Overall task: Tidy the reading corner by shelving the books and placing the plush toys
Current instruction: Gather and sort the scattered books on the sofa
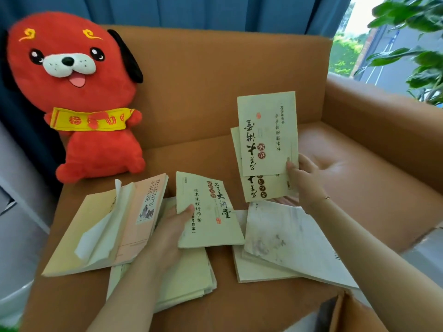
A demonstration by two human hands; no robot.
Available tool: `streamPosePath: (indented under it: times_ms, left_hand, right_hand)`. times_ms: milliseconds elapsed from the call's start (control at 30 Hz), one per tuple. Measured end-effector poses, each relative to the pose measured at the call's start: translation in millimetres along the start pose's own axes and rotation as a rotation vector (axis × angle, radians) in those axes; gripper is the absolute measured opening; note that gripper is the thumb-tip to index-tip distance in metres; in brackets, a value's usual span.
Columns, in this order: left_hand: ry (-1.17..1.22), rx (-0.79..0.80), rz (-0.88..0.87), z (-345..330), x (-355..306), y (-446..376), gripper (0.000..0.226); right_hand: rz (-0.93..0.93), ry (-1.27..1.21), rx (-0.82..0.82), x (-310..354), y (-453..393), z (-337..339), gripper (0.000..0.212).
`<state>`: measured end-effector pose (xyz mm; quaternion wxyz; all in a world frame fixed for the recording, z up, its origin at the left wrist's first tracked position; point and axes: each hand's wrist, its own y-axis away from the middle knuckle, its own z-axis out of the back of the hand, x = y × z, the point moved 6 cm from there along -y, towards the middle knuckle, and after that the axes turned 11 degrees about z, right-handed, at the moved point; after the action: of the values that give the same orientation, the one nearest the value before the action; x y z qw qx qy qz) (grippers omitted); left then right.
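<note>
A red plush dog point(79, 97) with a yellow scarf sits upright at the back left of the sofa seat. My left hand point(171, 232) grips a thin pale green booklet point(211, 216) by its left edge, lifted slightly above other booklets. My right hand point(303, 180) holds up two overlapping pale green booklets point(267, 144) by their right edge. A pink paperback point(139, 219) lies tilted on a cream book point(79, 236) at the left. White books point(287, 243) lie under my right forearm, and more pale booklets point(187, 279) under my left.
The orange sofa point(215, 92) has a high back and a right armrest point(383, 121). Blue curtains point(191, 10) hang behind. A leafy plant point(422, 44) stands by the window at the right. A cardboard box flap point(347, 312) shows at the bottom right.
</note>
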<state>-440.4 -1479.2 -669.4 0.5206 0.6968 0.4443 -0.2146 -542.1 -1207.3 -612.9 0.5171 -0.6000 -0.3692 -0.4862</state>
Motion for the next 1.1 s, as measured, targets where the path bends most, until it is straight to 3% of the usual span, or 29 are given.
streamPosePath:
  times_ms: [100,267,467,567,633,767,867,1000,1100]
  left_hand:
    - [0.028,-0.003,0.016,4,-2,11,0.023]
    - [0.061,0.013,0.056,3,-7,33,0.023]
    - [0.014,-0.009,0.217,16,1,44,0.025]
    - [-0.059,-0.012,0.235,14,6,44,0.027]
    - [-0.155,-0.013,0.214,11,10,43,0.034]
    - [-0.258,0.016,0.194,10,12,43,0.041]
    - [-0.368,0.043,0.189,10,12,44,0.034]
    - [-0.498,0.042,0.173,13,15,40,0.034]
    - [-0.454,0.020,0.108,12,13,38,0.032]
  right_hand:
    - [-0.079,-0.051,0.138,12,11,10,0.024]
    - [-0.179,-0.065,0.526,35,25,20,0.030]
    - [-0.086,0.527,0.986,64,39,9,0.021]
    - [-0.052,0.842,1.245,67,52,-16,0.028]
    - [0.019,1.020,1.323,63,58,-39,0.035]
    - [0.155,1.111,1.360,51,65,-82,0.029]
    - [0.276,1.088,1.288,48,69,-105,0.030]
    - [0.493,1.092,1.105,40,68,-117,0.027]
    - [0.550,0.967,0.769,32,60,-103,0.038]
